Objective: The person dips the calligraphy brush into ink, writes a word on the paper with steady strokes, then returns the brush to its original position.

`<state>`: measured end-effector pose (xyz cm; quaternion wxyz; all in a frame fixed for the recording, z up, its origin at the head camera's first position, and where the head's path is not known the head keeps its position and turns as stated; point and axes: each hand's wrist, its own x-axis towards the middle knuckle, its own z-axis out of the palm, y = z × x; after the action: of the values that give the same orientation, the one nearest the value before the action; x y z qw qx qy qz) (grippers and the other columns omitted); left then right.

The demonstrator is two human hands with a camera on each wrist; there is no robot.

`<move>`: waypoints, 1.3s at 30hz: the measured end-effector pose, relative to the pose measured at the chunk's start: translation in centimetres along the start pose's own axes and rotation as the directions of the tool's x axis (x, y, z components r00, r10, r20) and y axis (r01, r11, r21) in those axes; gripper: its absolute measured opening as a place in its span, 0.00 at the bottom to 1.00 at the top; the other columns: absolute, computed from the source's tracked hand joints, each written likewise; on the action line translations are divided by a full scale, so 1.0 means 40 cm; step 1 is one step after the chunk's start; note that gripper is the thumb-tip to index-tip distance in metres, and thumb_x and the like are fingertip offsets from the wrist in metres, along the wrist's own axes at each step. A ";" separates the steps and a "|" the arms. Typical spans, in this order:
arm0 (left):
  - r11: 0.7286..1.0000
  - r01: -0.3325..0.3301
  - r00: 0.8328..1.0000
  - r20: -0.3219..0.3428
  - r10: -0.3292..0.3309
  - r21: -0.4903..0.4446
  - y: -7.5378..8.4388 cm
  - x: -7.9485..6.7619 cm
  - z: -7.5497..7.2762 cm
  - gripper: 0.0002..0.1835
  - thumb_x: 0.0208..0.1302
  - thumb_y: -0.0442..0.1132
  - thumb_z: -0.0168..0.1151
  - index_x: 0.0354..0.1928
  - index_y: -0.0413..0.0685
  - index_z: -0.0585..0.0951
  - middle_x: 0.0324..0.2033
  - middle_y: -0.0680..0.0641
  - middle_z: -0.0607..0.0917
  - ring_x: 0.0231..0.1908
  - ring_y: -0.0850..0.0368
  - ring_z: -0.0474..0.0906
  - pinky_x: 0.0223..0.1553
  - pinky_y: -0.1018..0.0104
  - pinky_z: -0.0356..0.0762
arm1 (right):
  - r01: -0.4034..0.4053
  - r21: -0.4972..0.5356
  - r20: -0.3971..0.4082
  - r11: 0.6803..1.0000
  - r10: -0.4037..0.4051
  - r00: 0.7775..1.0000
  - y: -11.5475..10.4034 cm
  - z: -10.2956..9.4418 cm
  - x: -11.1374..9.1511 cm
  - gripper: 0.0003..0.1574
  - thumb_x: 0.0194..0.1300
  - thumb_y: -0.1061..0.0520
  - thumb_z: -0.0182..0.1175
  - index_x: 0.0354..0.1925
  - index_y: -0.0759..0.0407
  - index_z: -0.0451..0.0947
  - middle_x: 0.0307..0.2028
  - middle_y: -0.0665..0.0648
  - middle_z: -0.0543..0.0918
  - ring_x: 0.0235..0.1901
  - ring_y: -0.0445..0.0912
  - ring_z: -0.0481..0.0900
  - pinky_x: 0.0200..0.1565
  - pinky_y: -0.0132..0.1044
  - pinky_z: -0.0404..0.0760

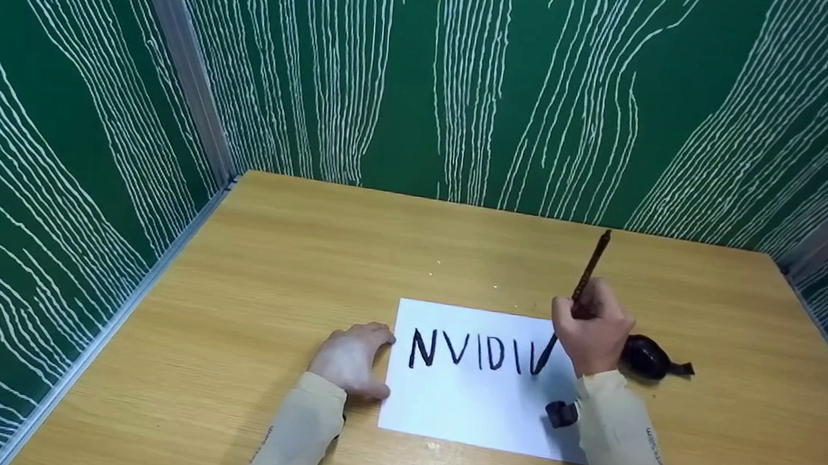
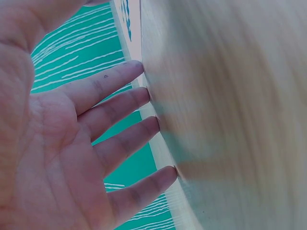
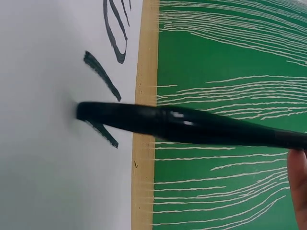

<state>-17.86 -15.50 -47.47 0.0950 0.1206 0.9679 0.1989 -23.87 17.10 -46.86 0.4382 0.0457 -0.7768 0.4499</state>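
Note:
A white sheet of paper point(image 1: 473, 414) lies on the table, with large black letters reading NVIDI and a further stroke. My right hand point(image 1: 594, 332) pinches a dark calligraphy brush point(image 1: 591, 268) over the sheet's right part. In the right wrist view, the black brush tip point(image 3: 88, 111) meets the paper at a slanted stroke; one finger point(image 3: 298, 184) shows at the handle. My left hand point(image 1: 349, 357) rests at the sheet's left edge, thumb and fingers spread. In the left wrist view, its straight fingers point(image 2: 120, 146) touch the tabletop and hold nothing.
A glossy black rounded object with a narrow end point(image 1: 646, 357) lies right of the right hand; its kind is unclear. A small black block point(image 1: 561, 414) shows by the right cuff. Green walls with white lines point(image 1: 411, 77) enclose the wooden table point(image 1: 231, 307) at back and sides.

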 end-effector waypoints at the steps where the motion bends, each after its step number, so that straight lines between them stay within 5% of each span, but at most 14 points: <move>1: 1.000 0.000 1.000 -0.001 0.000 0.000 0.000 0.000 0.000 0.43 0.44 0.43 0.77 0.69 0.46 0.79 0.72 0.43 0.78 0.74 0.41 0.72 0.76 0.39 0.69 | 0.002 0.011 -0.022 1.000 -0.002 1.000 -0.002 -0.001 0.002 0.03 0.54 0.71 0.62 0.27 0.67 0.77 0.19 0.58 0.78 0.20 0.33 0.69 0.27 0.15 0.66; 8: 1.000 0.005 1.000 -0.004 -0.005 -0.007 0.002 0.000 -0.001 0.44 0.43 0.43 0.78 0.69 0.46 0.79 0.72 0.42 0.79 0.73 0.41 0.73 0.75 0.40 0.70 | 0.011 0.039 -0.157 0.999 -0.005 0.988 -0.002 -0.006 0.015 0.03 0.57 0.70 0.58 0.28 0.71 0.73 0.20 0.59 0.78 0.22 0.25 0.70 0.30 0.14 0.70; 15: 1.000 -0.003 1.000 -0.003 0.003 -0.007 0.000 -0.002 0.000 0.43 0.43 0.43 0.78 0.68 0.45 0.79 0.72 0.42 0.79 0.73 0.40 0.73 0.75 0.39 0.70 | -0.014 0.006 -0.121 1.000 0.014 0.993 0.014 0.001 0.012 0.04 0.58 0.69 0.60 0.30 0.70 0.74 0.22 0.63 0.82 0.24 0.25 0.71 0.32 0.13 0.70; 39: 1.000 -0.008 1.000 0.002 0.008 -0.029 -0.005 0.001 -0.003 0.44 0.44 0.44 0.77 0.69 0.46 0.79 0.73 0.42 0.78 0.75 0.41 0.71 0.77 0.39 0.68 | -0.085 -0.062 -0.057 0.994 0.081 0.995 0.026 -0.009 0.014 0.04 0.61 0.70 0.64 0.35 0.68 0.77 0.23 0.57 0.80 0.24 0.28 0.70 0.30 0.13 0.69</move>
<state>-17.95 -15.70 -47.45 0.0968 0.1232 0.9643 0.2134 -24.45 18.16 -47.07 0.4414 -0.0130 -0.7798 0.4438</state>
